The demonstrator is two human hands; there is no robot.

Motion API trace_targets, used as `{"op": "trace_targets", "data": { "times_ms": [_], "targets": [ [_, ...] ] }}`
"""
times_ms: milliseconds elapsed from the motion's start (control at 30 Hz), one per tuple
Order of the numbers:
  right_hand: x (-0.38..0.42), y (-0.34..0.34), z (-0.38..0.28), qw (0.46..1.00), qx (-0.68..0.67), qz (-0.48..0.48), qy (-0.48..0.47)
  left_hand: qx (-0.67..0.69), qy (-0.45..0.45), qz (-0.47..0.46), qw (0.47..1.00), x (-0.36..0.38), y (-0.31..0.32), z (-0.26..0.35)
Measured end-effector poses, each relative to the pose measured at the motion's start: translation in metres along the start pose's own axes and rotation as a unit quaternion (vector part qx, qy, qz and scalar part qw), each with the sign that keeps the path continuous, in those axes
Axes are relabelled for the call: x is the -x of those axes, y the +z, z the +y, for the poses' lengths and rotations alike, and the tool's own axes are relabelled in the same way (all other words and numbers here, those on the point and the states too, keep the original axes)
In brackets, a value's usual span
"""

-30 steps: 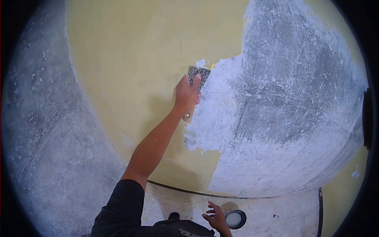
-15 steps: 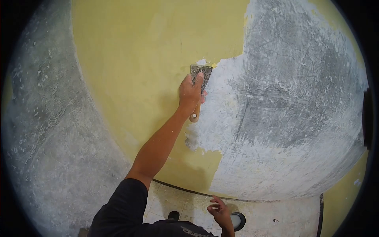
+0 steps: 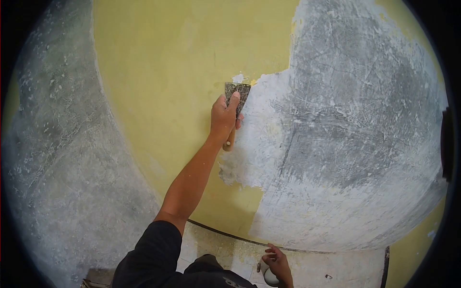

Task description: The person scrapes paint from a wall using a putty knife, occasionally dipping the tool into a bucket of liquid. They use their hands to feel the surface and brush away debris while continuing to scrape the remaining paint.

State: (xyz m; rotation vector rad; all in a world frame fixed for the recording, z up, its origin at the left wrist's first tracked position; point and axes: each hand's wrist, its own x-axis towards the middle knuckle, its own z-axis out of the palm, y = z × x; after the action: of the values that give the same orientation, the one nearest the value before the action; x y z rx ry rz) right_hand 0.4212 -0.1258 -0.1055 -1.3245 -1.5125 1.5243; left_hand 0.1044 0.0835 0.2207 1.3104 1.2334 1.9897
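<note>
My left hand (image 3: 224, 119) is wrapped round the wooden handle of a paint scraper (image 3: 243, 91), its thumb pressed on the speckled, dirty metal blade. The blade's edge rests against the yellow painted wall (image 3: 158, 72). Just above it is a small white bare spot with ragged, lifted paint. To the right of the blade lies a scraped white and grey area (image 3: 331, 129). Low in the view, my right hand (image 3: 278, 266) hangs with fingers loosely bent and apart, holding nothing. Behind it, a round pale container (image 3: 271, 277) is partly hidden.
A rough grey wall section (image 3: 67, 144) stands to the left. A dark strip runs along the wall's foot above the tiled floor (image 3: 307, 269). Small bits lie on the floor, among them a brown piece (image 3: 259, 267). A dark object (image 3: 446, 144) sits at the right edge.
The scraper and my left hand appear slightly further left and lower, with the view also shifted. The bare spot above the blade looks a little changed. My right hand has moved slightly right and down.
</note>
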Motion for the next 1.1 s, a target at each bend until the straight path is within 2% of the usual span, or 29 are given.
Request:
{"op": "trace_targets", "data": {
  "times_ms": [67, 133, 200, 300, 467, 533, 567, 633, 700, 767, 900, 967, 1033, 1100],
  "targets": [
    [-0.005, -0.002, -0.018, 1.000, -0.028, 0.006, -0.001, 0.020, -0.029, 0.005, 0.999, 0.006, 0.001, -0.007],
    [-0.015, 0.000, -0.016, 0.997, -0.049, 0.017, -0.055, 0.018, -0.017, 0.005, 1.000, 0.003, 0.001, -0.008],
    [-0.024, 0.006, -0.018, 0.997, -0.041, 0.019, -0.065, 0.007, -0.005, 0.006, 1.000, -0.006, 0.000, -0.003],
    [-0.033, 0.021, -0.021, 0.998, -0.024, 0.009, -0.052, -0.010, -0.012, 0.008, 1.000, -0.008, -0.005, -0.003],
    [-0.038, 0.048, -0.041, 0.997, 0.001, -0.078, -0.005, -0.041, -0.025, 0.008, 0.999, -0.007, -0.002, 0.010],
    [-0.041, 0.059, -0.051, 0.994, 0.034, -0.108, 0.009, -0.007, 0.024, 0.031, 0.999, -0.015, 0.006, 0.018],
    [-0.043, 0.063, -0.054, 0.993, 0.036, -0.109, 0.017, -0.007, 0.016, 0.033, 0.999, -0.017, 0.007, 0.015],
    [-0.047, 0.073, -0.055, 0.990, 0.033, -0.118, -0.066, -0.005, 0.018, 0.001, 1.000, -0.017, 0.006, 0.012],
    [-0.049, 0.082, -0.063, 0.991, 0.036, -0.113, -0.065, -0.013, -0.013, -0.011, 1.000, -0.008, 0.001, -0.001],
    [-0.047, 0.086, -0.070, 0.992, 0.018, -0.086, -0.091, -0.018, -0.041, 0.031, 0.999, 0.004, 0.001, -0.012],
    [-0.036, 0.088, -0.070, 0.994, -0.005, -0.085, -0.071, -0.025, -0.045, 0.022, 0.998, -0.012, 0.003, 0.002],
    [-0.029, 0.085, -0.064, 0.994, -0.008, -0.098, -0.041, 0.007, 0.022, -0.009, 1.000, -0.020, 0.003, 0.006],
    [-0.027, 0.082, -0.047, 0.995, -0.020, -0.097, -0.031, 0.007, 0.023, -0.002, 1.000, -0.011, 0.002, 0.002],
    [-0.023, 0.074, -0.042, 0.995, -0.028, -0.093, -0.024, -0.010, -0.050, 0.034, 0.998, 0.003, 0.003, -0.007]
  ]
}}
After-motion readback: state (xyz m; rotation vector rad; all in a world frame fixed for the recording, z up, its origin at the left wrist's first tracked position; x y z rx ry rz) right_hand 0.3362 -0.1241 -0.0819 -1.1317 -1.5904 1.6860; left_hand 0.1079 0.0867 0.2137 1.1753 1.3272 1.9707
